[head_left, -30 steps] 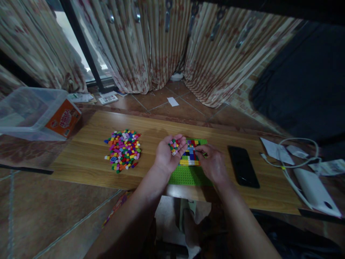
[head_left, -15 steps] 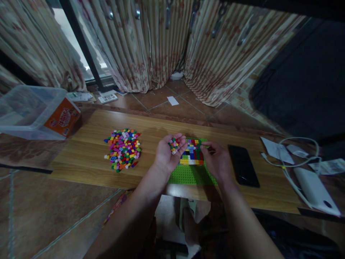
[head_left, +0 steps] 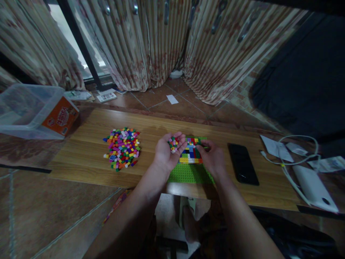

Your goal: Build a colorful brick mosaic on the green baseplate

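My left hand (head_left: 164,153) is cupped palm up, with a small heap of colourful toy bricks (head_left: 173,144) held in it. Just right of it lies a green studded baseplate (head_left: 188,174), its upper part covered by rows of coloured bricks (head_left: 191,155). My right hand (head_left: 214,158) is over the right side of these rows, thumb and forefinger brought together at the bricks. Whatever sits between those fingertips is too small to make out. Part of the baseplate's right side is hidden under the right hand.
A pile of loose toy bricks (head_left: 124,147) lies left on the wooden table (head_left: 81,154). Beyond the table's left end stands a clear plastic bin (head_left: 29,118). Right of my hands lie a black phone (head_left: 243,163), a white cable (head_left: 293,163) and a white power bank (head_left: 314,189).
My right hand has moved slightly left, farther over the brick rows, its fingertips now at the bricks. The left hand still cups its bricks in nearly the same place.
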Motion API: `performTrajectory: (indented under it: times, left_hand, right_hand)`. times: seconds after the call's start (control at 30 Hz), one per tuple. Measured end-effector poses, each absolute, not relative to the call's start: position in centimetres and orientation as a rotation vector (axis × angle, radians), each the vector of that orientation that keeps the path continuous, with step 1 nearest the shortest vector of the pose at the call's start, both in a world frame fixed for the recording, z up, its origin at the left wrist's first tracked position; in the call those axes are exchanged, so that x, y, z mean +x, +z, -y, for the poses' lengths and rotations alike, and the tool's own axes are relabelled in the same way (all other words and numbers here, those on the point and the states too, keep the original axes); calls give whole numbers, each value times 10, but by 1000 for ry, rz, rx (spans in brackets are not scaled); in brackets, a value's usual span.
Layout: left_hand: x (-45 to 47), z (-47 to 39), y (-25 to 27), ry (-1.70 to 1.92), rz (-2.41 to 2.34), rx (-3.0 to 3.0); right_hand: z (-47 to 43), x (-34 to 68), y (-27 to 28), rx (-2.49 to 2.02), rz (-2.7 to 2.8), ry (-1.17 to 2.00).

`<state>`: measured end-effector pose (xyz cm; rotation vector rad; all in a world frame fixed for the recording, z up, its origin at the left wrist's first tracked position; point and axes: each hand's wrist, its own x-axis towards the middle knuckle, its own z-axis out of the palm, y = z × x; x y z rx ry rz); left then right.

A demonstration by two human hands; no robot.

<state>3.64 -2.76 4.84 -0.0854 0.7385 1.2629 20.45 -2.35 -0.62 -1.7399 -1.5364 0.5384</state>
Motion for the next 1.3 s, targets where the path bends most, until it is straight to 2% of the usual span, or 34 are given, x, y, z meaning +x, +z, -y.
performTrajectory:
  times: [0.5, 0.77, 1.03, 1.3]
  left_hand:
    - [40, 30, 48, 1201, -678, -10]
    - [45, 30, 48, 1137, -648, 14]
    - [49, 31, 47, 1089, -577, 36]
    - [50, 32, 48, 1098, -603, 13]
  right_hand:
    - [29, 200, -3, -1714, 1524, 494]
    - [44, 187, 31, -1282, 1765, 353]
    - [43, 182, 20, -1276, 1888, 294]
    - [44, 181, 27, -1278, 1792, 382]
